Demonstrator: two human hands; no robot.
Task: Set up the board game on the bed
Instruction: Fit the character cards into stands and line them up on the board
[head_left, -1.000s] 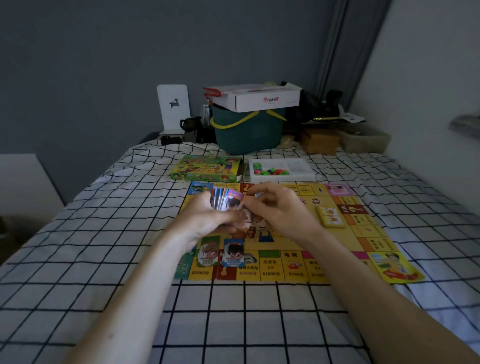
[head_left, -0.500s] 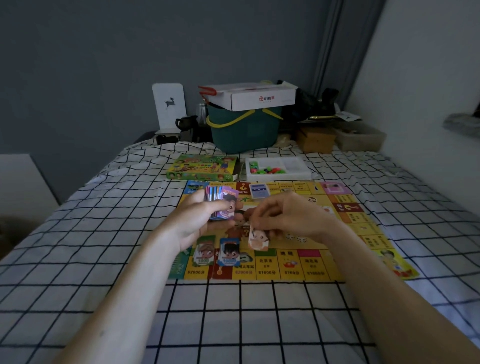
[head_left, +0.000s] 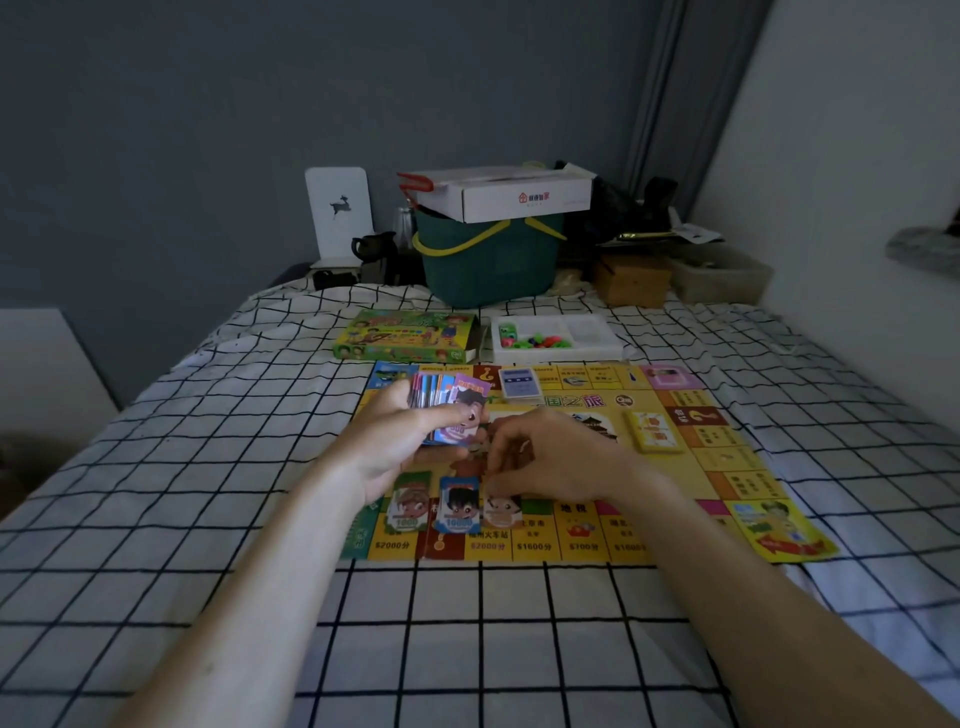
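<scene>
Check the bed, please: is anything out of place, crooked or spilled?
Nothing looks spilled or damaged. The board lies flat on the bed, three cards sit in a row on its near edge, and the tray keeps its small pieces inside.

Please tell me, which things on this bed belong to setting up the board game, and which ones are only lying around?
Part of the game:
game board
stack of cards held in the left hand
three cards laid along the near edge
blue deck
yellow deck
game box
tray of pieces

Lying about:
green basket
white carton
deer card
brown box
</scene>
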